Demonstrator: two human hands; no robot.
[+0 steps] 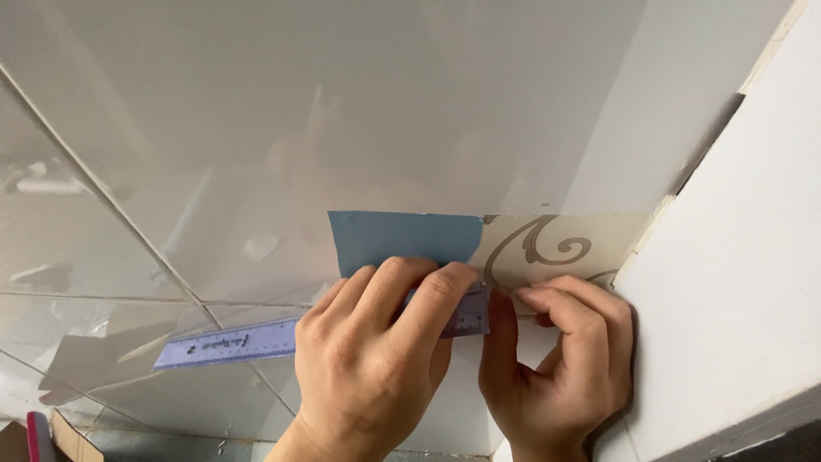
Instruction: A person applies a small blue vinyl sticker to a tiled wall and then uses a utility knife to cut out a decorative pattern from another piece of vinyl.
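My left hand (376, 359) grips a translucent purple ruler (231, 342) and presses its right end against the glossy white tiled wall (342, 111). My right hand (556, 359) sits beside it, fingertips pinching the lower edge of a cream strip with a grey swirl pattern (556, 244) stuck to the wall. A blue piece of backing paper (402, 238) stands peeled to the left of the patterned strip, just above my left fingers. The ruler's right end is partly hidden behind my fingers.
A white panel (735, 282) juts out at the right, its edge meeting the patterned strip. Grey grout lines cross the tiles at the left. A pink object (38, 432) and a brown cardboard edge (73, 436) show at the bottom left corner.
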